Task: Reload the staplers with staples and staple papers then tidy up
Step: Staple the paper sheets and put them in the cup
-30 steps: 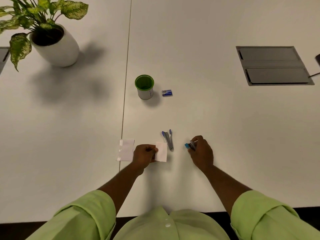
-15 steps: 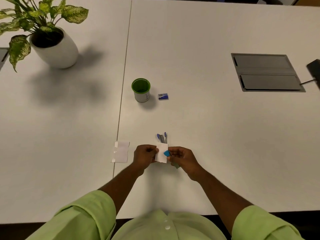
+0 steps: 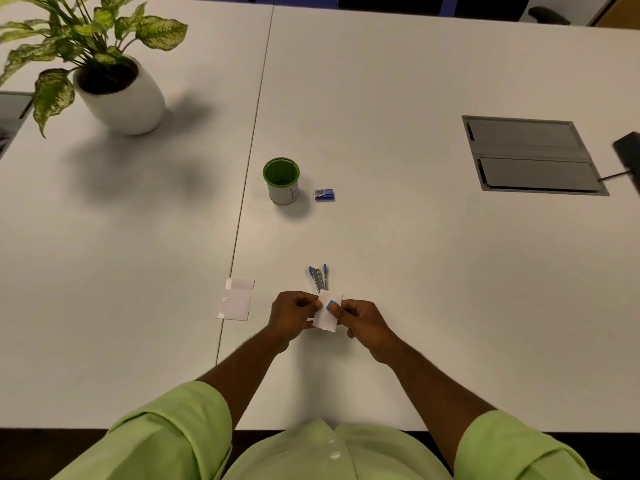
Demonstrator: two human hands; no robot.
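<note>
Just below the centre of the frame, the left hand (image 3: 292, 313) pinched the left edge of a small white paper (image 3: 325, 315), its fingers curled round that edge. The right hand (image 3: 360, 320) met it from the other side, fingers curled round a small blue stapler (image 3: 331, 305) whose front end sat over the paper's upper right part; only that blue tip showed, the rest being hidden in the hand. Whether the stapler was pressed closed on the paper could not be told.

Directly above the paper, and partly behind its top edge, a second stapler (image 3: 319, 277) with blue ends lay opened out on the white table (image 3: 415, 271), touched by neither hand. To the left of the hands, across the table's seam, another piece of white paper (image 3: 236, 298) lay flat, well apart from the left hand.

Higher in the frame, near its centre, stood a green-rimmed cup (image 3: 281, 181), upright, with a small blue staple box (image 3: 324, 195) just beside it on the right. A potted plant (image 3: 104, 74) in a white pot occupied the upper left of the frame, and a grey cable hatch (image 3: 530, 154) was set into the table at the upper right. Light green sleeves (image 3: 173, 434) filled the bottom edge.
</note>
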